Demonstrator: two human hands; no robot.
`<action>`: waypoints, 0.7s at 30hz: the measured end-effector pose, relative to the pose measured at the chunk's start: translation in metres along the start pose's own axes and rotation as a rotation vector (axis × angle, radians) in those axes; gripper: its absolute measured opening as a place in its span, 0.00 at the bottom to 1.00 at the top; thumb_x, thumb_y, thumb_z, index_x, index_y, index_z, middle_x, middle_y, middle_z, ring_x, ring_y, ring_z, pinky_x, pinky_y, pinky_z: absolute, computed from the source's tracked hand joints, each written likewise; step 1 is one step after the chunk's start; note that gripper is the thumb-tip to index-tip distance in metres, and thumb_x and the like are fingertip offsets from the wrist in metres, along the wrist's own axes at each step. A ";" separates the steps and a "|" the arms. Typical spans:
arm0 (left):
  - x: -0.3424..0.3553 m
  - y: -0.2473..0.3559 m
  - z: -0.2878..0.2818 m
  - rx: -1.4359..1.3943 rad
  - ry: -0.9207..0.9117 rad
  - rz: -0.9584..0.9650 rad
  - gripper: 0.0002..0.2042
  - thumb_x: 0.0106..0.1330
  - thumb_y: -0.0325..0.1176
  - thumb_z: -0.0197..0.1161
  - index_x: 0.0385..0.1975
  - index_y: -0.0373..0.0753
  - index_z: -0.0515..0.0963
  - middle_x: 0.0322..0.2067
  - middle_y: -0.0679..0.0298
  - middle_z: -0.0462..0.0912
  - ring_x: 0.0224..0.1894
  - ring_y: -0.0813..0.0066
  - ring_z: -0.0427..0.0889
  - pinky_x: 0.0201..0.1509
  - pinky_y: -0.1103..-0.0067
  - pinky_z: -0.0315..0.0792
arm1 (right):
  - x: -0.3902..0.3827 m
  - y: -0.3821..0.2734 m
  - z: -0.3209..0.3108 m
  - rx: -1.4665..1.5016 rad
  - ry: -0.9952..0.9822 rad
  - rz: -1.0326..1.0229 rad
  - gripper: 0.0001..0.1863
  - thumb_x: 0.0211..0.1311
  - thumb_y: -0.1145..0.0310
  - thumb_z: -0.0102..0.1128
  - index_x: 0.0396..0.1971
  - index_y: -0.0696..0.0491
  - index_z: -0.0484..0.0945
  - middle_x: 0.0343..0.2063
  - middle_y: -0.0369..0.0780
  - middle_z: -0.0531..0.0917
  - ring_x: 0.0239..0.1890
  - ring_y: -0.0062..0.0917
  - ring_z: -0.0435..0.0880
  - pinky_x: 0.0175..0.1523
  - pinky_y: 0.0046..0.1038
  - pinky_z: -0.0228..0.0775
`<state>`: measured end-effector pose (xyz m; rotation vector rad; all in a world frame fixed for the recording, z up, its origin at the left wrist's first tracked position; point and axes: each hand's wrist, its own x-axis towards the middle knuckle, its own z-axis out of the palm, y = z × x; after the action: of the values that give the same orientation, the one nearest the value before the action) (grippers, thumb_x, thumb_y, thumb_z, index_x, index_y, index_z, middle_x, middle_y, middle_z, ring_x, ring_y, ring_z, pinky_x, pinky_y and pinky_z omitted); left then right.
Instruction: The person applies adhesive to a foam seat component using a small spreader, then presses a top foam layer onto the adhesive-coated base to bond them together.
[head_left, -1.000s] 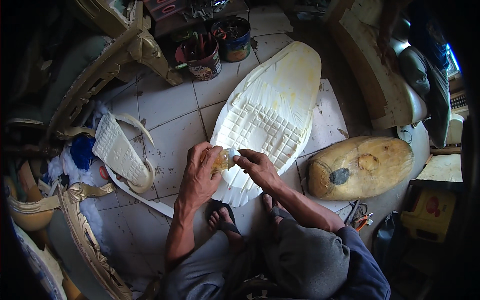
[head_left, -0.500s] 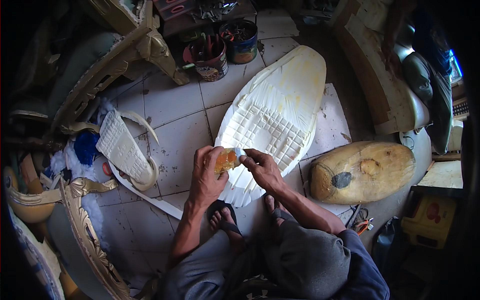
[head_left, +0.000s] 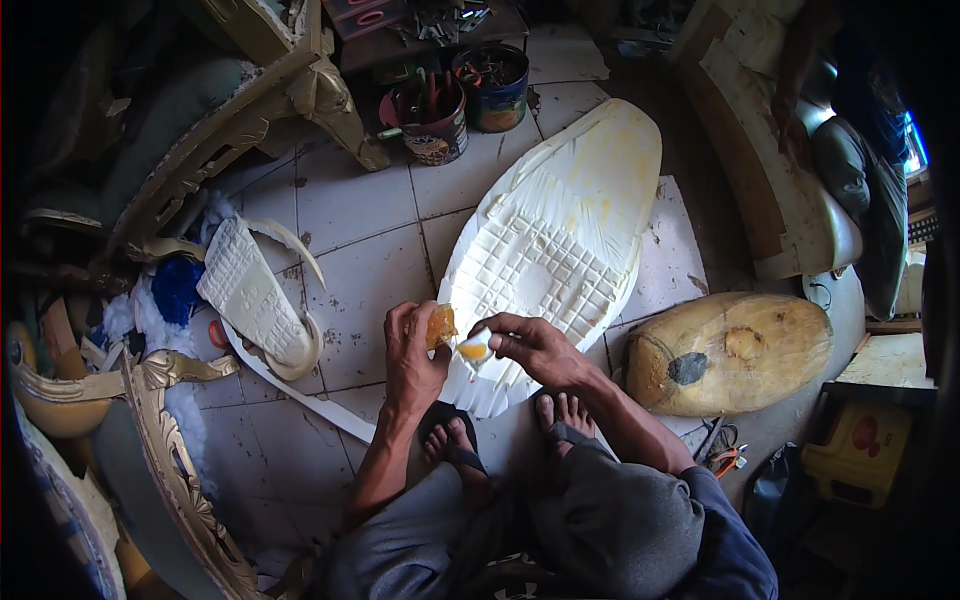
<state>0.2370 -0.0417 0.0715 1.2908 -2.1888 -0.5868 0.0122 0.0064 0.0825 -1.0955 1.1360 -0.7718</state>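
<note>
My left grip [head_left: 413,360] clasps an amber jar [head_left: 441,325] and my right grip [head_left: 543,352] pinches its apparent white cap [head_left: 475,349]: opening looks done, neither piece yet set down.

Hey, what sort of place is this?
Probably a furniture upholstery workshop: there's a carved gold frame, a big white foam piece and a bucket of tools.

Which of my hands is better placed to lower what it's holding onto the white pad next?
Probably your right hand: the white piece in its grip shows over the white pad. Your left hand, holding the amber container, is by the pad's left edge.
</note>
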 end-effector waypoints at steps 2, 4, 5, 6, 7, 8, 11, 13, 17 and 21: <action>-0.012 -0.020 0.004 -0.176 -0.015 -0.171 0.32 0.53 0.19 0.70 0.61 0.38 0.70 0.52 0.50 0.75 0.57 0.52 0.77 0.62 0.65 0.73 | 0.005 -0.003 0.000 0.055 -0.068 -0.096 0.19 0.77 0.60 0.56 0.59 0.55 0.79 0.45 0.40 0.85 0.46 0.23 0.81 0.57 0.29 0.73; -0.023 -0.029 0.004 -0.247 -0.011 -0.240 0.29 0.58 0.23 0.70 0.61 0.36 0.69 0.52 0.54 0.79 0.56 0.62 0.80 0.62 0.70 0.73 | 0.026 0.005 -0.019 -0.083 0.075 -0.078 0.18 0.77 0.62 0.56 0.59 0.54 0.80 0.46 0.44 0.86 0.47 0.28 0.84 0.56 0.32 0.74; -0.030 -0.031 0.005 -0.391 -0.023 -0.296 0.29 0.59 0.24 0.70 0.61 0.36 0.68 0.53 0.55 0.79 0.56 0.63 0.80 0.62 0.70 0.73 | 0.041 0.008 -0.029 -0.159 0.174 -0.092 0.17 0.76 0.65 0.56 0.58 0.54 0.80 0.45 0.46 0.87 0.48 0.31 0.85 0.56 0.33 0.75; -0.035 -0.031 0.004 -0.535 -0.034 -0.346 0.29 0.60 0.25 0.69 0.62 0.36 0.68 0.53 0.57 0.78 0.55 0.64 0.80 0.62 0.70 0.74 | 0.059 0.021 -0.043 -0.296 0.307 -0.197 0.16 0.73 0.68 0.55 0.56 0.54 0.81 0.44 0.49 0.86 0.48 0.37 0.85 0.56 0.36 0.75; -0.040 -0.031 0.004 -0.681 -0.048 -0.397 0.28 0.60 0.25 0.69 0.62 0.36 0.68 0.53 0.58 0.78 0.55 0.66 0.79 0.62 0.70 0.74 | 0.076 0.035 -0.058 -0.434 0.441 -0.297 0.16 0.70 0.72 0.54 0.55 0.55 0.81 0.44 0.51 0.85 0.47 0.42 0.85 0.55 0.40 0.75; -0.044 -0.026 0.007 -0.836 -0.053 -0.509 0.27 0.62 0.26 0.67 0.62 0.37 0.68 0.54 0.62 0.77 0.55 0.70 0.78 0.63 0.71 0.73 | 0.092 0.040 -0.072 -0.544 0.537 -0.350 0.15 0.68 0.73 0.53 0.52 0.55 0.82 0.43 0.51 0.84 0.46 0.46 0.83 0.53 0.42 0.74; -0.056 -0.037 0.024 -1.121 0.013 -0.604 0.25 0.62 0.27 0.66 0.60 0.37 0.69 0.53 0.62 0.77 0.57 0.74 0.76 0.64 0.74 0.69 | 0.127 0.040 -0.089 -0.820 0.757 -0.365 0.11 0.65 0.72 0.54 0.43 0.55 0.82 0.39 0.52 0.82 0.41 0.51 0.77 0.48 0.47 0.72; -0.059 -0.039 0.035 -1.206 0.064 -0.602 0.26 0.62 0.26 0.66 0.61 0.38 0.69 0.53 0.63 0.77 0.56 0.74 0.75 0.65 0.76 0.68 | 0.136 0.045 -0.091 -0.895 0.748 -0.399 0.11 0.60 0.75 0.54 0.41 0.56 0.82 0.36 0.50 0.80 0.42 0.49 0.76 0.48 0.46 0.72; -0.063 -0.041 0.040 -1.256 0.114 -0.593 0.26 0.62 0.26 0.66 0.61 0.38 0.68 0.53 0.63 0.77 0.57 0.74 0.76 0.66 0.75 0.67 | 0.131 0.056 -0.059 -0.931 0.641 -0.493 0.15 0.53 0.78 0.53 0.41 0.55 0.82 0.35 0.48 0.80 0.42 0.47 0.76 0.49 0.44 0.72; -0.064 -0.042 0.046 -1.291 0.132 -0.607 0.26 0.61 0.24 0.66 0.61 0.38 0.68 0.53 0.63 0.77 0.58 0.73 0.75 0.67 0.74 0.67 | 0.112 0.083 -0.023 -0.895 0.459 -0.550 0.18 0.48 0.79 0.55 0.41 0.54 0.83 0.34 0.46 0.80 0.41 0.45 0.76 0.49 0.41 0.73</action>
<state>0.2614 0.0008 -0.0029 1.0839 -0.8168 -1.6844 0.0172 -0.0759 -0.0322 -2.1118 1.6640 -0.9940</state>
